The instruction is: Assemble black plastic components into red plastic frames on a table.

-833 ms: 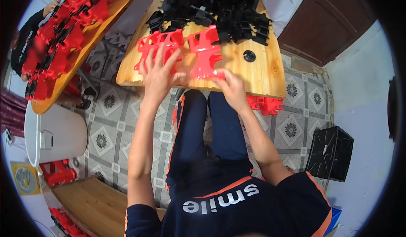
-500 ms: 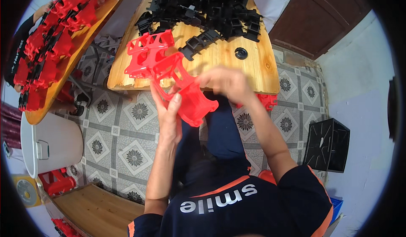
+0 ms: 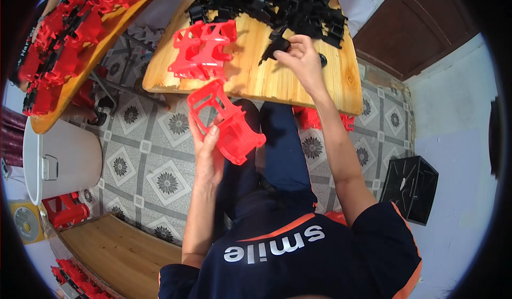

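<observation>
My left hand (image 3: 207, 150) is closed on a red plastic frame (image 3: 229, 126) with open windows, held tilted over my lap just off the table's near edge. Over the table, my right hand (image 3: 300, 59) pinches a black plastic bracket (image 3: 277, 45) between thumb and fingers. A second red plastic piece (image 3: 200, 51), also with openings, lies on the wooden table (image 3: 256, 80) to the left. Behind my right hand is a heap of black brackets (image 3: 266, 6). A round black part (image 3: 323, 60) is partly hidden by my right hand.
At the left, another wooden table (image 3: 120, 38) carries rows of red and black parts, with a person partly visible beside it. A white bin (image 3: 72, 160) stands below it. On the right is a black crate (image 3: 409, 187); a wooden bench (image 3: 117, 256) lies lower left.
My right hand has gone from beside the red frame to the black brackets and now grips one. My left hand still holds the red frame, now slightly lower and apart from the other red piece.
</observation>
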A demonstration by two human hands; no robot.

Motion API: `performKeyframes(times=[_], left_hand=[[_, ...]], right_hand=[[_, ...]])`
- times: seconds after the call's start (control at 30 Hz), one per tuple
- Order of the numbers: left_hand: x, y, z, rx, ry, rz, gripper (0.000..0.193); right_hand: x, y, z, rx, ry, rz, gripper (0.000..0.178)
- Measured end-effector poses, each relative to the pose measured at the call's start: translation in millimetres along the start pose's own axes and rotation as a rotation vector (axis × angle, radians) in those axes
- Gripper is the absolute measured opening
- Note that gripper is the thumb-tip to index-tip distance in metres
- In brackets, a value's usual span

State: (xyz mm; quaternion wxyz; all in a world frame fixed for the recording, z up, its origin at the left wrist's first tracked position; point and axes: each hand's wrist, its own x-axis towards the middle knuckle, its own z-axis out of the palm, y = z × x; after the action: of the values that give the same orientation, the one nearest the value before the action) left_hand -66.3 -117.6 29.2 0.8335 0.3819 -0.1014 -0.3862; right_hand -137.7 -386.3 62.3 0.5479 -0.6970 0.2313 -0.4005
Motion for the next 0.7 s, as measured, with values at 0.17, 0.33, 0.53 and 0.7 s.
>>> performKeyframes(times=[0.17, 0.33, 0.53, 0.7], left_hand=[[1, -6, -6, -0.022, 0.023, -0.050, 0.089], [1, -10, -7, -0.037, 0.000, -0.053, 0.089], [-1, -8, -1, 0.000, -0.006, -0.042, 0.092], [-2, -2, -4, -0.043, -0.025, 0.001, 0.094]], right_hand=[[-29, 43, -31, -0.279, -0.063, -0.008, 0.032], [-10, -5, -45, -1.006, 0.044, -0.347, 0.023], [66, 30, -11, -0.780, -0.492, -0.630, 0.027], [67, 29, -42, -0.921, -0.698, -0.309, 0.025]])
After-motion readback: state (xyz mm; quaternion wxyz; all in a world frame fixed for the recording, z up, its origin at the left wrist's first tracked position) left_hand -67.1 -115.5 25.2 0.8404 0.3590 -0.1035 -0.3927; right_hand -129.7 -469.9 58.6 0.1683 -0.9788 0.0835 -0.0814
